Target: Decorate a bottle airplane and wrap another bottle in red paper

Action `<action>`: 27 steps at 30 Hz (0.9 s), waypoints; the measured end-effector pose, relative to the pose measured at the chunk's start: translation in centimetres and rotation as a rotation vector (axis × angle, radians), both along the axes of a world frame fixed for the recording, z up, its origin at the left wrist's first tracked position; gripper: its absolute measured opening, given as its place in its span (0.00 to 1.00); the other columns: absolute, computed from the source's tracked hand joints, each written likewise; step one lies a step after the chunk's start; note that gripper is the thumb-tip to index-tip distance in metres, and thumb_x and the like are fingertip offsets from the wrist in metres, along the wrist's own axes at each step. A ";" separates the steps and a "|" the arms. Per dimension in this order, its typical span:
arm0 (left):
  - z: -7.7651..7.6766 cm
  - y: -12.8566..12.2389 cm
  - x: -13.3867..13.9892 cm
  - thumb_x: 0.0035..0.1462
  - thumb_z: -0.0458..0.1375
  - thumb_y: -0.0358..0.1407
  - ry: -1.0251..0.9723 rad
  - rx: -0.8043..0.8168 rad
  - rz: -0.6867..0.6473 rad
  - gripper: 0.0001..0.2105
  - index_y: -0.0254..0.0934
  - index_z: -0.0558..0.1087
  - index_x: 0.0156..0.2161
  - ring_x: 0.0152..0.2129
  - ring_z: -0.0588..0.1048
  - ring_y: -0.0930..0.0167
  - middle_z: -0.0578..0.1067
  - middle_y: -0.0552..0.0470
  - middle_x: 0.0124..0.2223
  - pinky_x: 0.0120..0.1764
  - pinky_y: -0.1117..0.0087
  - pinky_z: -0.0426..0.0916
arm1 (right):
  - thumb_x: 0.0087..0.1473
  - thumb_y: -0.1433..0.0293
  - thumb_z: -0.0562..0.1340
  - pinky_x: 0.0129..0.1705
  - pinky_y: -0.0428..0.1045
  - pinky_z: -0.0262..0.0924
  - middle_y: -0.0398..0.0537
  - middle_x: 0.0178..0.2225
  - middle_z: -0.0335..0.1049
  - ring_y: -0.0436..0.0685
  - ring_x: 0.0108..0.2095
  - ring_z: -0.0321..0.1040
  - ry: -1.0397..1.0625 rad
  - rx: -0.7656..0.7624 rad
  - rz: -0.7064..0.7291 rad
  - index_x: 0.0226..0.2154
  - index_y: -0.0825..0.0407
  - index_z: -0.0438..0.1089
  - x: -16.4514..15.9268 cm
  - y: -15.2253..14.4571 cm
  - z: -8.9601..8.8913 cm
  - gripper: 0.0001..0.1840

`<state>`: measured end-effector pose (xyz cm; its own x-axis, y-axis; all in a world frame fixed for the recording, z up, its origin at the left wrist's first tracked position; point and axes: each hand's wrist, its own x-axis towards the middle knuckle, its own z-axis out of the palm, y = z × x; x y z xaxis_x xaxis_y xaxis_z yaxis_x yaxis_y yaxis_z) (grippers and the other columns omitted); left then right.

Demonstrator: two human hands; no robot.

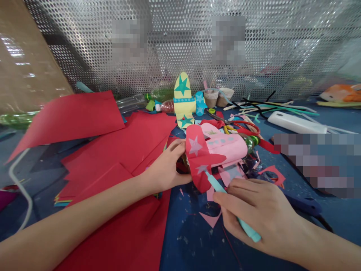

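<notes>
Head | left grip: winged bottle pinched at end | right grip: marker pinched, tip on wing

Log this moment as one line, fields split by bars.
left hand: gripping paper-covered bottle | right hand: turquoise marker, tip at lower star | red sheets: piled at left

Perforated metal stands behind; two cups sit near thin strips.

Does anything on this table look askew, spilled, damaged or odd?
Nothing looks spilled or clearly damaged, but it is messy. The red sheets on the left overlap at uneven angles, and the raised sheet curves up above the others. Pink scraps lie loose on the blue table near the right hand, like cutting leftovers.
</notes>
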<state>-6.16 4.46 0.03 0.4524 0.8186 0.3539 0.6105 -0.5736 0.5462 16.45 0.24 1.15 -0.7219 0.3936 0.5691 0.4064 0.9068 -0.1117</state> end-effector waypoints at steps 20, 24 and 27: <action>-0.1 0.0 0.1 0.46 0.62 0.32 -0.008 0.020 -0.017 0.24 0.36 0.65 0.50 0.53 0.65 0.60 0.67 0.44 0.54 0.55 0.59 0.63 | 0.56 0.75 0.55 0.27 0.48 0.60 0.43 0.21 0.65 0.52 0.24 0.61 -0.020 0.014 0.025 0.34 0.55 0.70 0.2 -0.1 -0.5 0.08; -0.1 0.0 0.1 0.46 0.62 0.33 -0.002 0.011 -0.005 0.24 0.37 0.65 0.50 0.53 0.65 0.60 0.67 0.44 0.54 0.55 0.57 0.63 | 0.56 0.75 0.55 0.25 0.48 0.59 0.43 0.22 0.65 0.52 0.24 0.61 -0.026 0.010 0.020 0.35 0.55 0.70 0.1 0.0 -0.5 0.08; 0.0 0.0 0.0 0.46 0.62 0.33 0.000 -0.005 -0.003 0.23 0.38 0.66 0.50 0.53 0.66 0.60 0.68 0.45 0.53 0.55 0.57 0.63 | 0.55 0.76 0.55 0.23 0.48 0.56 0.43 0.22 0.65 0.52 0.24 0.61 -0.011 0.019 0.004 0.36 0.55 0.70 0.1 0.1 -0.5 0.08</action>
<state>-6.15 4.43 0.05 0.4552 0.8188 0.3499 0.6086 -0.5729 0.5489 16.56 0.31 0.69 -0.7296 0.3801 0.5685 0.4038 0.9103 -0.0904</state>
